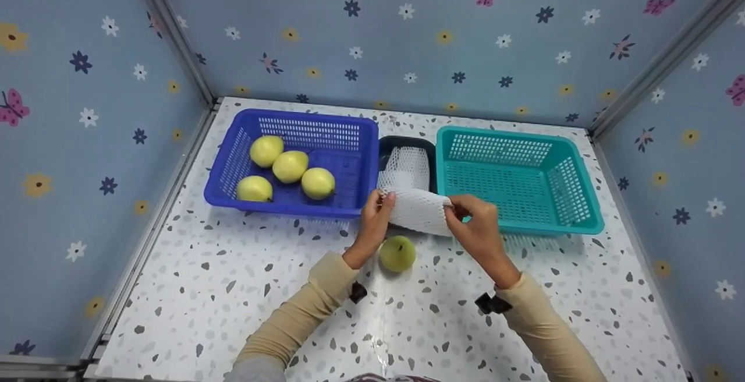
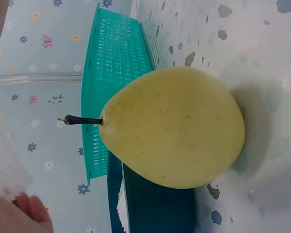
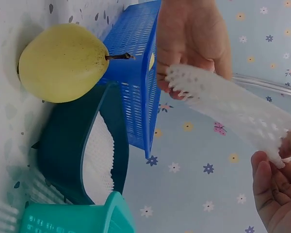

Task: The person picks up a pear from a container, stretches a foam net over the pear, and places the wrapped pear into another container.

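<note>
A white foam net sleeve (image 1: 420, 211) is stretched between both hands above the table. My left hand (image 1: 372, 226) pinches its left end between thumb and fingers, and my right hand (image 1: 478, 229) pinches the right end. In the right wrist view the foam net sleeve (image 3: 237, 109) looks flattened between the two hands. Below it on the table stands a yellow-green pear (image 1: 397, 254), its dark stem pointing up; the left wrist view shows the pear (image 2: 172, 127) up close. Behind the hands, a dark teal bin (image 3: 63, 141) holds more white foam net sleeves (image 1: 407, 166).
At the left stands a blue basket (image 1: 372, 161) with several pears (image 1: 290, 166) inside. A turquoise basket (image 1: 588, 195) sits to the right of the dark bin. Patterned panels (image 1: 396, 38) enclose the speckled table (image 1: 233, 312) at the back and sides.
</note>
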Available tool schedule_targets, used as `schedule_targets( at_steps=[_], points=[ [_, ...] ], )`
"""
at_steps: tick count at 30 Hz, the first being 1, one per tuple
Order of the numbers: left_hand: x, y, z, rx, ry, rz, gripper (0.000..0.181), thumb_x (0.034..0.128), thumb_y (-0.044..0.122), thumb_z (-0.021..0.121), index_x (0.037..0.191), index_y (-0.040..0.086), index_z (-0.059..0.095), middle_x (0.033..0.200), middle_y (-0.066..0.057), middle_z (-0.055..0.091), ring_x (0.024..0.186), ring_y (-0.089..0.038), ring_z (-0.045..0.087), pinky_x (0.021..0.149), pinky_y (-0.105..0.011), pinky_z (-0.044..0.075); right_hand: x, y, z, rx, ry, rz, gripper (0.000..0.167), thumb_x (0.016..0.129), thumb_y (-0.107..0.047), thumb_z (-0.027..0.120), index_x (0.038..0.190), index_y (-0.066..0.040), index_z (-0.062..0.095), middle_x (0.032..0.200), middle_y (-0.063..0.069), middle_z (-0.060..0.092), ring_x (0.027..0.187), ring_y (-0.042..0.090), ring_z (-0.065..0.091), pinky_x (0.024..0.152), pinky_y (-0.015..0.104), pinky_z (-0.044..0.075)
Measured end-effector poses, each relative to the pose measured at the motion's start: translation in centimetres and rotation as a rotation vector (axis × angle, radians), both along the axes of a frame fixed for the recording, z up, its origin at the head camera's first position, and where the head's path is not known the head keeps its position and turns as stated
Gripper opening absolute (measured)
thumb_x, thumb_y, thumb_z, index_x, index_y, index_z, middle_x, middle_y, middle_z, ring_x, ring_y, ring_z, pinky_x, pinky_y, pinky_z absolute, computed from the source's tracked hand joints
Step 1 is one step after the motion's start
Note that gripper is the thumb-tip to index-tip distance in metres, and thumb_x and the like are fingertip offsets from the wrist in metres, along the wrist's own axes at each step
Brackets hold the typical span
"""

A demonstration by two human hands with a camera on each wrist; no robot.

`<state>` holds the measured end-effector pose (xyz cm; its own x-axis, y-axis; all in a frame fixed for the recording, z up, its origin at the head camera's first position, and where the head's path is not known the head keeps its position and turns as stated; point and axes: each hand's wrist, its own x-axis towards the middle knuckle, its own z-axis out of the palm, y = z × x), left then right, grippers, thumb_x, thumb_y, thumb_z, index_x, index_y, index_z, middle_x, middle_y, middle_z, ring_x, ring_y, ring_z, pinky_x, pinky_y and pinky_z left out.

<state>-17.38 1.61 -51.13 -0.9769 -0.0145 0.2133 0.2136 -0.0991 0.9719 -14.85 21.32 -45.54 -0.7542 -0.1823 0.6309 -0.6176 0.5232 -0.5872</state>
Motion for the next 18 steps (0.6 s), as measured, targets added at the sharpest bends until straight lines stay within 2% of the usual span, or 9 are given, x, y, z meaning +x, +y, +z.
schedule_targets(
  at_steps=[4,11,14,18],
  points=[
    [0.7,-0.3,1.4,0.034,0.017,0.027,0.014,0.0963,0.000,0.049,0.083,-0.004,0.047,0.076,0.001,0.044,0.072,-0.011,0.043,0.066,-0.024,0.035,0.0,-0.1,-0.3,-0.013,-0.004,-0.001,0.015,0.078,0.012,0.066,0.086,0.001,0.071,0.075,0.005,0.067,0.059,0.012,0.058,0.051,0.029,0.051],
    [0.7,-0.3,1.4,0.071,-0.005,-0.004,0.013,0.0982,0.000,0.045,0.088,-0.008,0.047,0.075,0.000,0.042,0.071,-0.014,0.042,0.065,-0.023,0.034,0.1,-0.4,-0.6,-0.011,-0.029,0.005,0.013,0.079,0.011,0.065,0.085,0.001,0.070,0.073,0.005,0.065,0.059,0.011,0.058,0.052,0.028,0.051],
    [0.2,-0.2,0.2,0.101,-0.018,-0.027,0.013,0.0993,0.000,0.043,0.091,-0.008,0.047,0.076,-0.001,0.041,0.072,-0.015,0.041,0.066,-0.024,0.034,0.2,-0.5,-0.7,-0.020,-0.038,0.029,0.014,0.080,0.011,0.066,0.086,-0.001,0.071,0.075,0.005,0.067,0.060,0.011,0.059,0.052,0.030,0.052],
    [-0.6,-0.1,-1.5,0.150,-0.050,-0.049,0.013,0.1005,0.002,0.042,0.094,-0.007,0.048,0.077,-0.001,0.043,0.072,-0.014,0.042,0.065,-0.024,0.035,0.3,-0.6,-0.9,-0.054,-0.058,0.078,0.014,0.081,0.010,0.067,0.088,-0.001,0.072,0.078,0.007,0.068,0.062,0.012,0.060,0.056,0.024,0.051]
  ],
)
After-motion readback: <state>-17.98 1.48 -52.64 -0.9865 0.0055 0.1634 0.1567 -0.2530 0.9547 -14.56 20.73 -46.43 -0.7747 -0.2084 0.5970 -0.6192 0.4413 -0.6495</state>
